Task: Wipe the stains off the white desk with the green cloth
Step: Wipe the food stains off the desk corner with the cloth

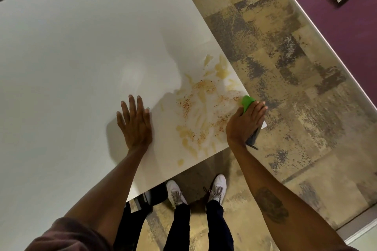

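Green cloth [247, 101] under right hand [244, 122], desk [81, 57] corner.

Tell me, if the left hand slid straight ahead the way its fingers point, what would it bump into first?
Nothing, as far as I can see. The left hand lies flat on the white desk, and ahead there is only bare surface; the stains lie off to its right.

The stains [204, 106] lie on the desk [81, 57] at its near right corner. The left hand [133, 122] rests flat on the desk just left of them. The right hand [244, 120] presses the cloth [247, 101] at the right edge, beside the stains.
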`<state>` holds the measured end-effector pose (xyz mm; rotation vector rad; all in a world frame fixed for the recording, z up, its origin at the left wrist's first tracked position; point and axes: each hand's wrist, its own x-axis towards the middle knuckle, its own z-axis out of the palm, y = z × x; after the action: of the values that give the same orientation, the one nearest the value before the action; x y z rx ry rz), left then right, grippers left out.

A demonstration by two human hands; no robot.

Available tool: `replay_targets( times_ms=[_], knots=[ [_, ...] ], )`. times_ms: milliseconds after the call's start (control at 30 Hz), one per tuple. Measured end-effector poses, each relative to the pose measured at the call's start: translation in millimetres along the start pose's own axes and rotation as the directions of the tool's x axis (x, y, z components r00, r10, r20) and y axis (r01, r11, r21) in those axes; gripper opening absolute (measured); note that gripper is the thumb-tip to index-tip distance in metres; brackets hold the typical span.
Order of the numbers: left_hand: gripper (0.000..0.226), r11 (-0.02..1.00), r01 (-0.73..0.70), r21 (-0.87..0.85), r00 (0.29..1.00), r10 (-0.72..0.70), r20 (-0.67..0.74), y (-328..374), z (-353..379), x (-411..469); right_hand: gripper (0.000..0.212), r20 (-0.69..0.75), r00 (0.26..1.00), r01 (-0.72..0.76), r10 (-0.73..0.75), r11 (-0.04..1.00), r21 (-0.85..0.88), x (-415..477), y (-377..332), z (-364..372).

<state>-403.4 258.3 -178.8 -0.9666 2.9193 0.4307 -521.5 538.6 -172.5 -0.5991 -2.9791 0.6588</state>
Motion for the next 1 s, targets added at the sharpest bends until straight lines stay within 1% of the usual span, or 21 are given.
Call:
replay_targets(
  times_ms=[200,400,533,667,800,900,1000],
  knots=[
    [0.059,1.0,0.002,0.027,1.0,-0.002,0.008,0.3,1.6,2.3,0.053,0.062,0.991,0.123,-0.12,0.99,-0.061,17.7,-8.7,4.9],
    [0.061,0.999,0.003,0.052,1.0,-0.003,0.005,-2.3,3.1,3.5,0.052,0.11,0.959,0.267,-0.26,0.962,-0.052,47.4,-43.7,17.0],
    [0.061,0.999,0.001,0.053,1.0,-0.001,-0.006,-2.8,3.3,4.5,0.051,0.133,0.93,0.346,-0.343,0.938,-0.002,70.4,-73.1,31.0],
    [0.06,0.998,-0.011,0.067,1.0,0.012,-0.005,-2.2,2.1,4.8,0.053,0.178,0.88,0.438,-0.441,0.897,0.058,97.0,-106.3,41.0],
    [0.06,0.998,-0.015,0.058,1.0,0.016,-0.01,-0.7,-0.2,5.4,0.053,0.252,0.826,0.46,-0.505,0.861,0.218,127.6,-142.9,49.0],
    [0.059,0.998,-0.011,0.063,1.0,0.012,-0.014,-0.6,-0.2,4.6,0.051,0.302,0.747,0.513,-0.592,0.803,0.304,147.6,-163.3,54.3],
    [0.059,0.998,-0.009,0.066,1.0,0.01,-0.014,-0.8,0.6,4.5,0.051,0.356,0.676,0.555,-0.646,0.763,0.332,160.2,-169.2,55.6]
  ],
)
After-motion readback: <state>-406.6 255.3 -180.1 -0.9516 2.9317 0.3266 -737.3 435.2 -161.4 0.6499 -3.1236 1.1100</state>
